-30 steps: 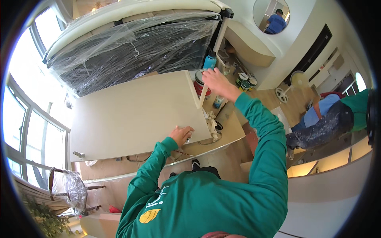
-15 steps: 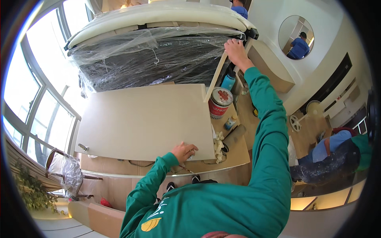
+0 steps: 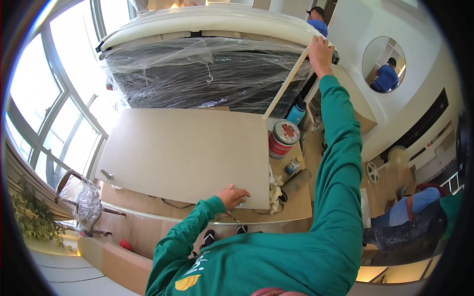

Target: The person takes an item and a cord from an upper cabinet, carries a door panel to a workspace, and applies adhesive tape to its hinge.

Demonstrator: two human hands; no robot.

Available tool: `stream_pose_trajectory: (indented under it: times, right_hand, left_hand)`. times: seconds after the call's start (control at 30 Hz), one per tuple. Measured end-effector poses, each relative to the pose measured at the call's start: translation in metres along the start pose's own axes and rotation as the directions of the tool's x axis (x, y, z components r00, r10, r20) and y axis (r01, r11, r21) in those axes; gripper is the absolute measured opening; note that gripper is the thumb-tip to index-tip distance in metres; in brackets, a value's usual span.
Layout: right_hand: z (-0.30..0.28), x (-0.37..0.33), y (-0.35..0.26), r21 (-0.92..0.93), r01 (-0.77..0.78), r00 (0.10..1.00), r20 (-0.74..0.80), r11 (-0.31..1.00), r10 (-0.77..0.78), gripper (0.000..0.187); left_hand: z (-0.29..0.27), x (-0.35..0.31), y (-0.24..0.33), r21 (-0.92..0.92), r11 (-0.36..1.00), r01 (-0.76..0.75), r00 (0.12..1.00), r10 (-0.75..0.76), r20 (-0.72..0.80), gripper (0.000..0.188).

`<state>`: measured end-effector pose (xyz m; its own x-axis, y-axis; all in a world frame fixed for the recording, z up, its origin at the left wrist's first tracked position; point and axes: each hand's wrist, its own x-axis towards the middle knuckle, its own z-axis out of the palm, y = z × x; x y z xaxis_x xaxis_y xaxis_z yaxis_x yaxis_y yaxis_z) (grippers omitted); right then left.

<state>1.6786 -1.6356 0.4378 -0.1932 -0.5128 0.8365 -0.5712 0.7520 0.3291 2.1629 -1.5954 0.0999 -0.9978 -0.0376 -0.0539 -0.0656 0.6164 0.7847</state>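
Observation:
A flat beige door panel [image 3: 187, 153] lies in front of me on cardboard. My left hand [image 3: 233, 197] rests on it by the near right corner, fingers stretched out. A metal hinge partly shows beneath those fingers, and another hinge [image 3: 106, 175] sits at the near left corner. My right arm reaches far forward; my right hand [image 3: 322, 53] is closed on the upper end of a narrow pale strip [image 3: 287, 89]. From there the strip slants down to the panel's far right corner. The wrapped furniture is close to my right hand.
Right of the panel stand a red paint can [image 3: 284, 140], a blue bottle [image 3: 296, 113], a small bottle [image 3: 293, 165] and crumpled paper [image 3: 275, 190]. Plastic-wrapped furniture [image 3: 197, 74] spans the back. Another person [image 3: 318, 22] is behind it; someone else [image 3: 410, 209] crouches at right.
My right hand has moved farther forward and right with the strip, which now looks straighter. My left hand stays on the panel. The whole view has shifted slightly.

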Motion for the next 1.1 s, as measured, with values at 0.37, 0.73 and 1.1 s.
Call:
stream_pose_trajectory:
  times: [0.37,0.73,1.1]
  right_hand:
    - [-0.015,0.05,0.009,0.587,-0.3,0.824,-0.237,0.752,0.514,0.024]
    - [-0.25,0.008,0.052,0.873,-0.067,0.99,0.117,0.482,-0.075,0.037]
    - [-0.421,-0.243,-0.079,0.919,-0.198,0.935,0.282,0.34,-0.216,0.018]
  left_hand:
    - [0.013,-0.002,-0.029,-0.011,0.999,-0.048,0.991,0.046,-0.129,0.023]
    - [0.013,-0.009,-0.022,-0.142,0.986,-0.083,0.963,0.043,-0.267,0.078]
    - [0.026,-0.039,0.131,-0.735,0.48,-0.479,0.872,0.353,-0.338,0.079]
